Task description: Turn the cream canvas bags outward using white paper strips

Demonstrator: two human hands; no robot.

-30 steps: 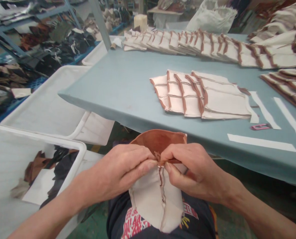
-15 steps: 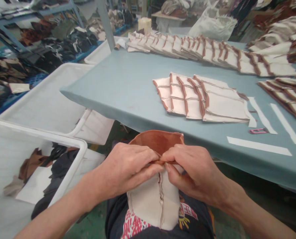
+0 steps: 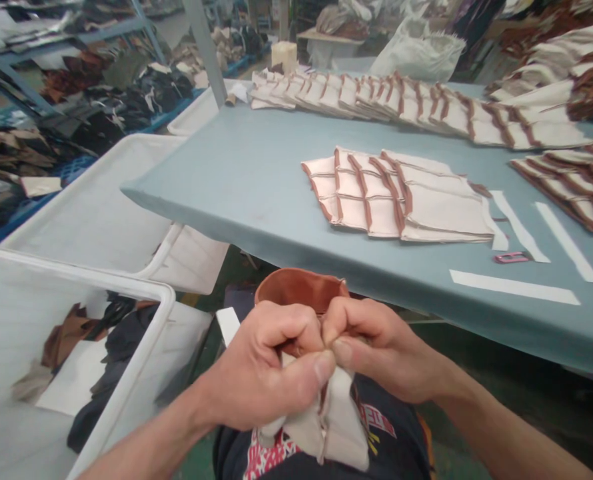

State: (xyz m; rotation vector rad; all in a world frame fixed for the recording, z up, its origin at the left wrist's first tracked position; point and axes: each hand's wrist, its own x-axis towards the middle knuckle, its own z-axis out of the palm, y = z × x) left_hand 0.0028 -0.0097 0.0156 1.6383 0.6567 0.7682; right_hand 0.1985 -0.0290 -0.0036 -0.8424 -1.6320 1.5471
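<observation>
Bare table (image 3: 236, 173) lies open left of stacked pieces (image 3: 401, 197); a bin (image 3: 76, 269) stands near the left hand (image 3: 261, 373).

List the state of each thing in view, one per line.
left hand: shut on the fabric piece
right hand: shut on it too
fabric piece: bunched, held above the lap
sewn pieces: fanned flat on the table
white bin: open, scraps inside
white strips: lying flat

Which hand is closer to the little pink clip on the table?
Right. The right hand is below and left of the pink clip; the left hand is farther left, both pinching the cream fabric piece.
</observation>
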